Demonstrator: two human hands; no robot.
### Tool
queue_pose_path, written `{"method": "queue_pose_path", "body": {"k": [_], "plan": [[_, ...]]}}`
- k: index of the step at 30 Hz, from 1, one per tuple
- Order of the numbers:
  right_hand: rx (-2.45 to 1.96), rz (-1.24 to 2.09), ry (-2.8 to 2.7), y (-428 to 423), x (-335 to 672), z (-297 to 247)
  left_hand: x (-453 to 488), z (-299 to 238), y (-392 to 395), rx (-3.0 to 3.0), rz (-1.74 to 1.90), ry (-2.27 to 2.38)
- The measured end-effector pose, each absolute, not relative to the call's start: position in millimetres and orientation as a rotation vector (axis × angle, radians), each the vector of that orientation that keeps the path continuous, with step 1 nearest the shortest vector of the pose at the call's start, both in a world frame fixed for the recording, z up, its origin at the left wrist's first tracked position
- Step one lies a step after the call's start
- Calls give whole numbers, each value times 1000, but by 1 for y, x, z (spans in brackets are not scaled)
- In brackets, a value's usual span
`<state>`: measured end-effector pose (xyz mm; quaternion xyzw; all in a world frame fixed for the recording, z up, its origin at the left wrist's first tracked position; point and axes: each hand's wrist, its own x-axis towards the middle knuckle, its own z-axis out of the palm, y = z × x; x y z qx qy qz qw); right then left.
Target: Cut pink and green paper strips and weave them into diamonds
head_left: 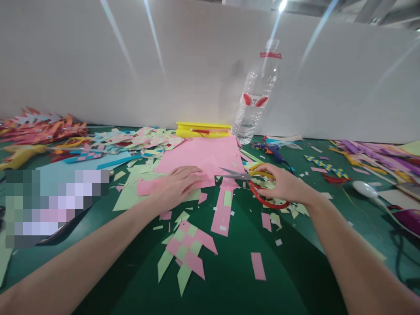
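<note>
My left hand (177,184) lies flat with its fingers stretched over the lower left part of a large pink paper sheet (203,153). In my right hand (280,181) are scissors (241,176) with one yellow and one red handle loop. Their blades are spread and point left at the lower right edge of the sheet. Just below the blades rests a pink paper strip (219,216). A woven pink and green paper fish (185,245) sits nearer to me, between my forearms. Pale green paper (126,199) shows under the pink sheet.
A clear plastic bottle (257,94) stands against the white partition (131,57). Woven paper pieces (144,142) and a yellow glue gun (24,153) are at left. Right of my hand are a blue glue gun (274,151), purple strips (374,155) and a white spoon-shaped object (367,190).
</note>
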<state>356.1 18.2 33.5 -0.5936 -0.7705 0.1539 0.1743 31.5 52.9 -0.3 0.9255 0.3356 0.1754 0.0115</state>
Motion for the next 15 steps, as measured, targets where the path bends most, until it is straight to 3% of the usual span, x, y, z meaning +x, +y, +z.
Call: {"method": "queue_pose_path", "body": {"k": [8,15], "plan": [[-1528,619,-2311,20,352,28,32,-7,58,2825,429,1010],[-1446,442,-2389,23,341,23,30,-13,63,2796,306,995]]}}
